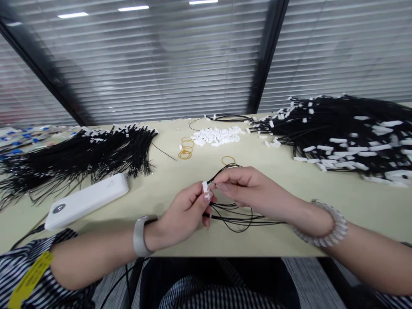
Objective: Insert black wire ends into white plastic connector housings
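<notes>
A pale yellowish table (180, 171) stands before a wall of closed grey blinds (154, 64). At its far left lies a spread bundle of black wires (77, 154), their ends tipped in white, and just in front of it a white power bank (86, 200) with a dark cable leaving its near end. Toward the middle, at the back, a few rubber bands (186, 150) lie beside a small heap of white connectors (217, 136); one more rubber band (228, 160) lies alone, nearer the hands. At the table's near middle the left hand (183, 214), a grey band on its wrist, pinches a small white connector (205, 186) between thumb and fingertips. The right hand (251, 191), with a coiled clear bracelet on its wrist, meets it there, thumb and forefinger closed on the end of a thin black wire (236, 214) right against the connector; the wire's loops hang beneath both hands onto the table. At the right a large pile of finished wires (341, 133) with white tips covers the table's far corner.
</notes>
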Tool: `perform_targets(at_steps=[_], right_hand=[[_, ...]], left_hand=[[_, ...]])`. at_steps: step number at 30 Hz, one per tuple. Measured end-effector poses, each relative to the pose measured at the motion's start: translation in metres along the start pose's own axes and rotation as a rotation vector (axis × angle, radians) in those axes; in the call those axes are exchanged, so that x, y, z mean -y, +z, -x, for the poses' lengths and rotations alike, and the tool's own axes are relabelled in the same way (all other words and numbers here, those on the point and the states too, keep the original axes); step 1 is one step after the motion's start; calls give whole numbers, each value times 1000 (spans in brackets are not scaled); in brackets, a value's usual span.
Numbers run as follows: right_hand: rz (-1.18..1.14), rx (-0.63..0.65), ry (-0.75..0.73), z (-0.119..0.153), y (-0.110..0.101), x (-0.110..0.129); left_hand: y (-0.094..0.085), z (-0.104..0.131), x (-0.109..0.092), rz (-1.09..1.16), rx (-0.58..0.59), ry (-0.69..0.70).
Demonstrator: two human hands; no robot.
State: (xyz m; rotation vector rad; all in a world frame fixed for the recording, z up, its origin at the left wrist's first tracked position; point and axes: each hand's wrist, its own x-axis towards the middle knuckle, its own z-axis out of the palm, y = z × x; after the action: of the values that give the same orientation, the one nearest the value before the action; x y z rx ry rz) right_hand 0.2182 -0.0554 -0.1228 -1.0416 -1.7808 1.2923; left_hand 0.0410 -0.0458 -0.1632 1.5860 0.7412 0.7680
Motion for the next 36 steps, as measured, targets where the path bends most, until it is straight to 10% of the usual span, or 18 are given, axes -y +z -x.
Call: perform_targets(at_steps=[36], right_hand=[[127, -184, -24, 2, -1, 9]], left_hand=[[-2, 0, -1, 3, -36, 11]])
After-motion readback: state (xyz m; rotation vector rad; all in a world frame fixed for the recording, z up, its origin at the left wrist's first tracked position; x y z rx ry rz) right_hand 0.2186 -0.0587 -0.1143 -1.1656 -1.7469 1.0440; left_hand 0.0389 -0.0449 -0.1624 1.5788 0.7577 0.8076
